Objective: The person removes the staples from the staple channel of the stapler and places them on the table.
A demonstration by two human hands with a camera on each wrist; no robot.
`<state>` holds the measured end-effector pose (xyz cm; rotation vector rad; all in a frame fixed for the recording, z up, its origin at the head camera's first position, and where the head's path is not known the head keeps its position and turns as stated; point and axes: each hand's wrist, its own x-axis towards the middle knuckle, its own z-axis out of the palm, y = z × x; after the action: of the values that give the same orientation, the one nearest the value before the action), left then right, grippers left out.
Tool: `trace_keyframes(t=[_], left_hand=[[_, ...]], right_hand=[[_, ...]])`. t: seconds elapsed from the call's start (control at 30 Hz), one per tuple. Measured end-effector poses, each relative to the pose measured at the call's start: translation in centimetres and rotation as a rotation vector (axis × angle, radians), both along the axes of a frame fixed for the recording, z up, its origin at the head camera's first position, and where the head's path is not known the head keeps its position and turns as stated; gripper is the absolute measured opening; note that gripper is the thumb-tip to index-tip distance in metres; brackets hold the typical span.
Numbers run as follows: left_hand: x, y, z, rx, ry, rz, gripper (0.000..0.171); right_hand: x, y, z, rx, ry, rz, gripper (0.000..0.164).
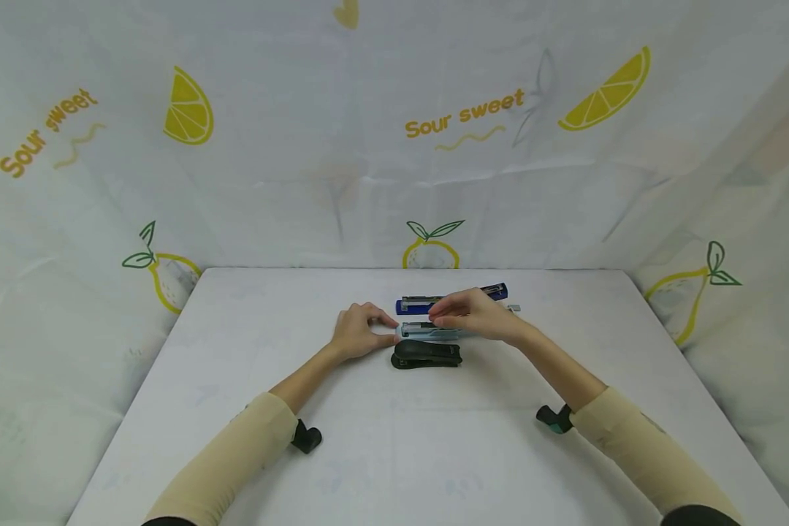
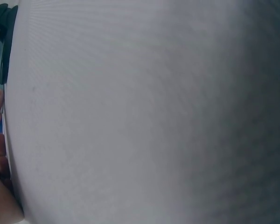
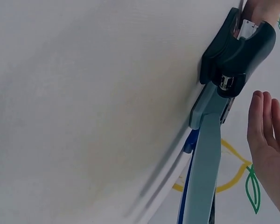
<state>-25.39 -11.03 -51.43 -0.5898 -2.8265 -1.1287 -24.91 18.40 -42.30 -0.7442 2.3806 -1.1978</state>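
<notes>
Three staplers lie side by side. The light blue stapler is in the middle, swung open, its long arm stretching right. My left hand pinches its left end between thumb and index finger. Over its middle hovers my right hand, fingers loosely extended and, in the right wrist view, apart from the stapler. Behind lies a dark blue stapler, also unfolded, partly hidden by the right hand. A black stapler, folded together, sits nearest me. The left wrist view catches only part of the left hand at its edge.
The staplers rest on a white-covered table, toward its far edge. A white curtain printed with lemons rises behind and along the sides. Dark wrist-worn devices stick out below both sleeves.
</notes>
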Motion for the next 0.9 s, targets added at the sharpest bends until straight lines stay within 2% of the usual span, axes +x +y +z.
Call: trace_keyframes(t=[0.37,0.6,0.9], left_hand=[[0.1,-0.1,0.0,0.004,-0.006,0.012,0.025],[0.1,0.0,-0.1,0.010,-0.008,0.016,0.025],[0.1,0.0,-0.1,0.007,0.000,0.014,0.026]], right_hand=[[-0.6,-0.9,-1.4,-0.013,-0.145,-0.014,0.032],[-1.1,-1.6,-2.2,-0.056,-0.284,-0.038,0.031],[-1.3,-1.9,-2.5,-0.021,-0.297,-0.087,0.028]])
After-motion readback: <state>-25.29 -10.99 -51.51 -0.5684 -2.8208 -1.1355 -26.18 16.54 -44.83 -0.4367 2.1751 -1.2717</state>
